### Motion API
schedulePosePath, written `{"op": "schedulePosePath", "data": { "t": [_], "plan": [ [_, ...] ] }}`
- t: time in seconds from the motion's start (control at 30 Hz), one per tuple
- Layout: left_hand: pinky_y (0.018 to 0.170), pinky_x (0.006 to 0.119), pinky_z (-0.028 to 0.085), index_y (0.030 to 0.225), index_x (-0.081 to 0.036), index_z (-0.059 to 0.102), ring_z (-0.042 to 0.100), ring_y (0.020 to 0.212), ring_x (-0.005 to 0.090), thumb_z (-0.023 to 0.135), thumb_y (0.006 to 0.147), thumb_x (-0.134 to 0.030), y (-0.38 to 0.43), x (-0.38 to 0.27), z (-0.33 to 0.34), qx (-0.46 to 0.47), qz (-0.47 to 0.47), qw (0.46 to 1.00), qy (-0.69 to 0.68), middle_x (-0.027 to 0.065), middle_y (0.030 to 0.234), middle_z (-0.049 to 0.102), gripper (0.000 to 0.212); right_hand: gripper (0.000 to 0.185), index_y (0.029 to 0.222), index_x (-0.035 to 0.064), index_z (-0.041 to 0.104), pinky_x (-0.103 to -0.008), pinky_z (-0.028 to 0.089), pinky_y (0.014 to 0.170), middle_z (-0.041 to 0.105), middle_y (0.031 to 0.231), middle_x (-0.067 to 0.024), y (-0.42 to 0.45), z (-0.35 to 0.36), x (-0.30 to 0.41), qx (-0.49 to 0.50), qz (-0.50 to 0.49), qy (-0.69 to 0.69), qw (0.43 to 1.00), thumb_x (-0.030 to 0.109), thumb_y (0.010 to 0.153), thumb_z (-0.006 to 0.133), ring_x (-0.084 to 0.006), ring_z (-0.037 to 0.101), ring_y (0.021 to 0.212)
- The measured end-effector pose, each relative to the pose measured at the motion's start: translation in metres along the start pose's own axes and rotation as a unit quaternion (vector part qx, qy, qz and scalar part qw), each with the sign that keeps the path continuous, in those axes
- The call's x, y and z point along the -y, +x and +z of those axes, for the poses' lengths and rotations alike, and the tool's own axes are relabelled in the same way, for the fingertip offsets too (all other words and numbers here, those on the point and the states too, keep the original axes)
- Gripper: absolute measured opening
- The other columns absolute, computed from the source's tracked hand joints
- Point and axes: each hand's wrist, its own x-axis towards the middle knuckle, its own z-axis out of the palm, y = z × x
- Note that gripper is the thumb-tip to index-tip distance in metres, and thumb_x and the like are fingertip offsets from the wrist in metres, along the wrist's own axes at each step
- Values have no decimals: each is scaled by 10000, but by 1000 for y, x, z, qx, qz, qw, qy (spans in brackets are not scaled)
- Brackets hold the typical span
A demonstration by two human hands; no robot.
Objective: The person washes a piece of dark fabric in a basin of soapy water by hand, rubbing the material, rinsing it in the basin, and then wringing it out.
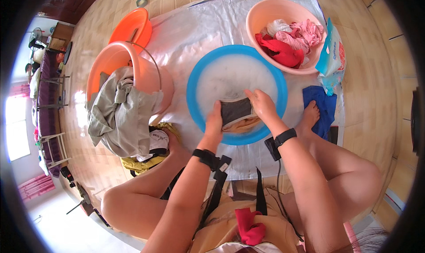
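A blue plastic basin (194, 120) holds whitish, sudsy water. Over its near half, a small piece of clothing (236, 110), dark grey and tan with a pale edge, is stretched between both hands. My left hand (214, 121) grips its left edge, thumb on top. At its upper right corner, my right hand (260, 103) pinches the fabric between thumb and fingers. The lower tan part hangs close to the water; whether it touches is hard to tell. Both wrists wear black straps with small devices.
At upper right, a pink basin (265, 12) holds red, pink and white clothes, beside a plastic detergent bag (333, 60). Grey cloth (123, 110) drapes over an orange-pink bucket (149, 73) at left, near an orange basin (146, 23). Blue cloth (327, 110) lies under the right foot; yellow cloth (142, 165) lies by the left.
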Motion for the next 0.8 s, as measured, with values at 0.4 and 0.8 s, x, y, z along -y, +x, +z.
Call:
{"op": "schedulePosePath", "data": {
  "t": [0.4, 0.8],
  "plan": [
    [729, 435, 432, 904, 88, 593, 573, 823, 383, 504, 900, -301, 71, 66, -33, -169, 79, 933, 306, 254, 858, 608, 399, 273, 791, 79, 647, -448, 488, 631, 650, 815, -131, 4, 38, -25, 64, 5, -231, 971, 322, 863, 546, -310, 625, 794],
    [767, 446, 460, 1022, 19, 585, 579, 960, 295, 484, 862, -274, 81, 72, -32, -51, -61, 994, -74, 160, 1049, 603, 349, 274, 939, 0, 628, -410, 487, 716, 641, 889, -180, 23, 53, -45, 104, 124, -54, 985, 242, 865, 521, -330, 607, 881]
  ]
}}
